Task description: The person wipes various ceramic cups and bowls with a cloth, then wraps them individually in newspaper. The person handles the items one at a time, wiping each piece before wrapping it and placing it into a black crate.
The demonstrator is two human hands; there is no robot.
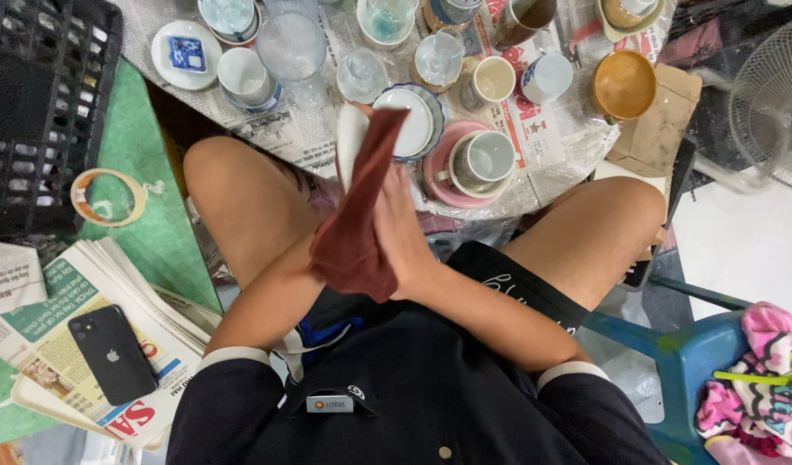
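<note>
Red cloth (359, 226) hides the left hand — right hand (402, 237) presses it.

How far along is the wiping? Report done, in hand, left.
Done: unclear; cups and glasses stand on the newspaper, wiped or not cannot be told. In hand: the right hand holds a red-brown cloth around a white dish. Left: possibly those pieces.

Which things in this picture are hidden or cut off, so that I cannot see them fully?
Head view:
- Left hand: hidden under the dark red cloth.
- White dish: mostly covered by the cloth; its shape is unclear.
- Right hand: palm side hidden.
- Glasses at top: cut by the edge.
</note>
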